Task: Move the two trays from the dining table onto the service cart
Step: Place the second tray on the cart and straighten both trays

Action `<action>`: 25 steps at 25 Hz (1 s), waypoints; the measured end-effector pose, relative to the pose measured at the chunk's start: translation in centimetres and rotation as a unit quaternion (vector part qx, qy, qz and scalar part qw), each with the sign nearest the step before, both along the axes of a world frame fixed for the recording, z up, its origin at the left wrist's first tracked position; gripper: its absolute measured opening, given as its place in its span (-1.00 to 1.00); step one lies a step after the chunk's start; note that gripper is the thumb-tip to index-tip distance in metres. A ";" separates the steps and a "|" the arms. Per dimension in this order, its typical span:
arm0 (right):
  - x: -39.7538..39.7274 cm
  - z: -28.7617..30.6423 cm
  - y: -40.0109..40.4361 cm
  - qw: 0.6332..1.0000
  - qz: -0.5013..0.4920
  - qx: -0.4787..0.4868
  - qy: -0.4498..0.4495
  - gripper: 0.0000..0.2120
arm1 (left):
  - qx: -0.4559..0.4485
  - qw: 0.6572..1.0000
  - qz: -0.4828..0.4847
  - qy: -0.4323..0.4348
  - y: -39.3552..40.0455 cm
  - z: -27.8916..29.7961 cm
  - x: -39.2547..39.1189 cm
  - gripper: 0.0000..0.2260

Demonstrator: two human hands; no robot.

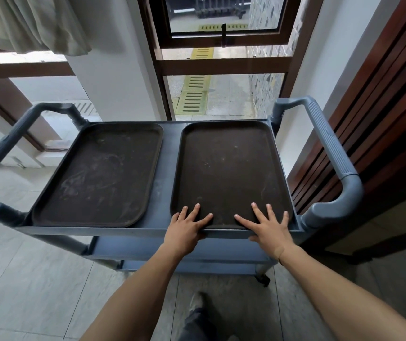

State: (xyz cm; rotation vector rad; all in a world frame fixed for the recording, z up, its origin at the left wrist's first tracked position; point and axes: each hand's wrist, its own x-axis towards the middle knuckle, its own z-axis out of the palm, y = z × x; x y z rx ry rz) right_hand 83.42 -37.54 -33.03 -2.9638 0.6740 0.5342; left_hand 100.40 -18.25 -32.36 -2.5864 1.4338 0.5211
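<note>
**2 trays on the cart's top shelf**

2 dark brown trays lie flat, side by side, on the top shelf of the grey-blue service cart (165, 198) — the left tray (98, 175) toward 9 o'clock, the right tray (229, 173) toward 3 o'clock, with a strip of bare shelf between them. Both hands rest on the near edge of the right tray, at its 6 o'clock side. The left hand (184, 226) lies with fingers straight and spread over the tray's near left corner, gripping nothing. The right hand (268, 225) lies likewise — fingers splayed flat on the tray's near right part, thumb pointing toward 9 o'clock. A ribbed cart handle (330, 148) stands at 3 o'clock, another handle (7, 143) at 9 o'clock. Behind the cart, at 12 o'clock, is a brown-framed window (221, 62); a pale curtain (39, 23) hangs at 10 o'clock.
</note>
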 end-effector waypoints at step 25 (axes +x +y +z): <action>-4.1 1.6 4.0 0.989 -0.124 0.082 0.012 -0.18 | 0.010 0.997 0.016 0.076 5.0 2.1 -2.1 -0.09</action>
